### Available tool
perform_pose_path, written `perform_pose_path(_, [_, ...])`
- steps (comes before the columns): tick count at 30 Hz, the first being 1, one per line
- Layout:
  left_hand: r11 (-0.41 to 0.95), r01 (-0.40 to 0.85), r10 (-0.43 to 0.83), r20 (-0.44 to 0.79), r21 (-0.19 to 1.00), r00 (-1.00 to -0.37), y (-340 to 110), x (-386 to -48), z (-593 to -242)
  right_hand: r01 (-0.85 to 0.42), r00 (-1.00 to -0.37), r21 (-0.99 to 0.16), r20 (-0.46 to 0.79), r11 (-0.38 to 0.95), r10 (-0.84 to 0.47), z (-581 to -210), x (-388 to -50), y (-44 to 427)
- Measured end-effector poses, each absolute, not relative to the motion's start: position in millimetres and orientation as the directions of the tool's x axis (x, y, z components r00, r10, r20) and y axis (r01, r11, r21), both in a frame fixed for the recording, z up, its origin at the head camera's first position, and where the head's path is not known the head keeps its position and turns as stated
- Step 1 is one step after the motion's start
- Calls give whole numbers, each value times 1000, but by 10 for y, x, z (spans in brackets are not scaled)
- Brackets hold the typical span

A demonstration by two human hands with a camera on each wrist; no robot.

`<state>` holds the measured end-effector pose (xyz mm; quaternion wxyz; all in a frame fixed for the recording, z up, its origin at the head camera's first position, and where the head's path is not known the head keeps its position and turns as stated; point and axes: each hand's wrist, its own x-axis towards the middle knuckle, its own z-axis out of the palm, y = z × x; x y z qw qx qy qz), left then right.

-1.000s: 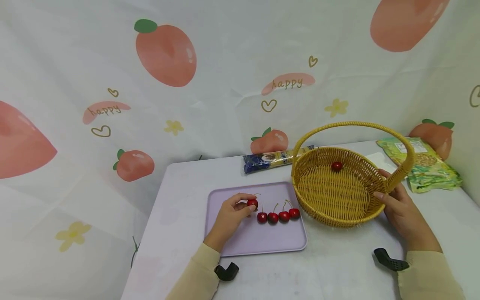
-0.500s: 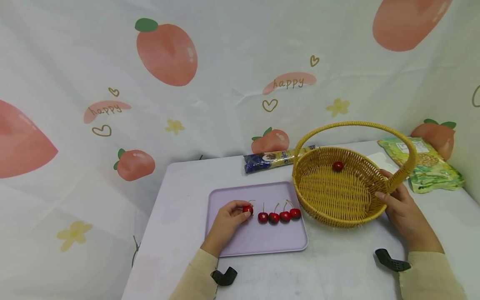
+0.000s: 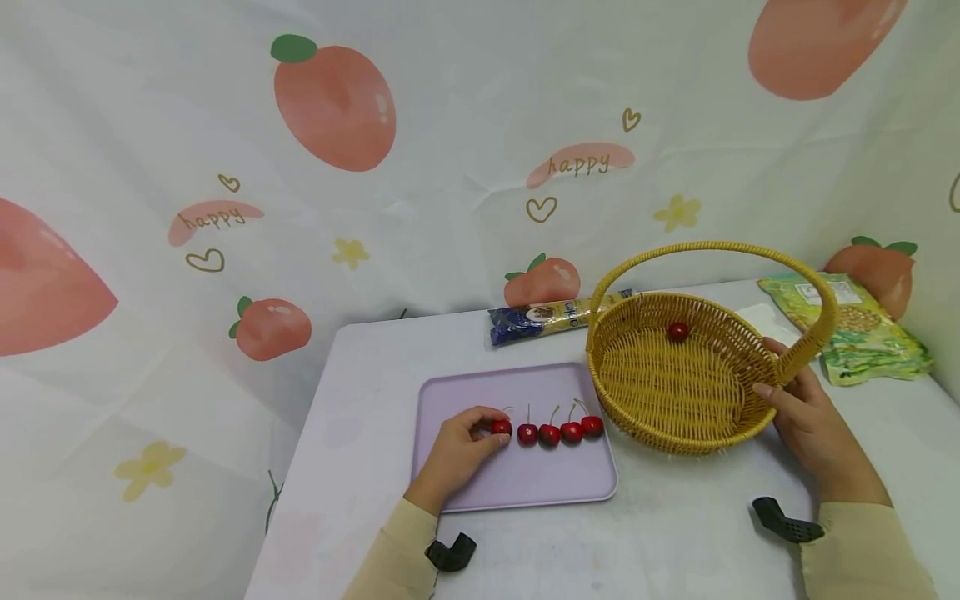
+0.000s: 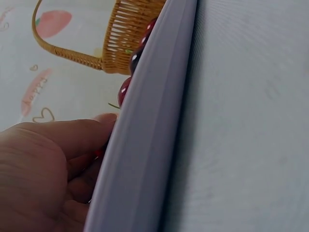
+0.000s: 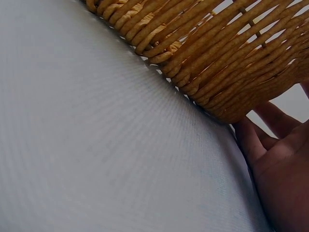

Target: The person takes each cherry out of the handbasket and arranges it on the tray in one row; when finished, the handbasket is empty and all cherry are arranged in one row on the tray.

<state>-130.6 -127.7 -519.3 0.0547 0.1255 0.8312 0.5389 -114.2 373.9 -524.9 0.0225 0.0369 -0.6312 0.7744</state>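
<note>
On the lilac tray (image 3: pixel 525 483), my left hand (image 3: pixel 459 454) pinches a red cherry (image 3: pixel 502 427) between thumb and fingers, at the left end of a row of several cherries (image 3: pixel 549 435) with upright stems. The left wrist view shows the tray's rim (image 4: pixel 140 145) hiding part of the held cherry and the fingertips. My right hand (image 3: pixel 813 429) grips the right side of a yellow woven basket (image 3: pixel 675 392), thumb over the rim near the handle's foot. One cherry (image 3: pixel 678 332) lies inside the basket at the back. In the right wrist view the basket's woven wall (image 5: pixel 217 63) meets the tabletop.
Behind the tray lies a blue and yellow packet (image 3: pixel 547 320), partly behind the basket. A green and yellow bag (image 3: pixel 862 333) lies at the back right. The white table (image 3: pixel 645 542) ends against a peach-printed cloth (image 3: pixel 450 167).
My left hand has lowered the cherry onto the tray, slightly left of the row, still pinching it. The right hand and basket stay in place; the head view shifts slightly.
</note>
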Motion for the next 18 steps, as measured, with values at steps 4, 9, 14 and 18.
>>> perform_pose_path(4, [399,172,277,60,901,-959,-1275,-1307,-5202,-98,-994,-971,104,-216,-18,-5258,-1145,3738])
perform_pose_path(9, [425,207,289,84,881,-954,-1277,-1304,-5204,-121,-991,-965,130,-235,-27,-5271,-1147,3736])
perform_pose_path(14, [434,198,299,67,879,-952,-1270,-1302,-5186,-103,-993,-969,112,-223,-26,-5260,-1147,3746])
perform_pose_path(18, [441,171,295,38,881,-955,-1265,-1298,-5172,-93,-994,-973,101,-212,-30,-5257,-1140,3751])
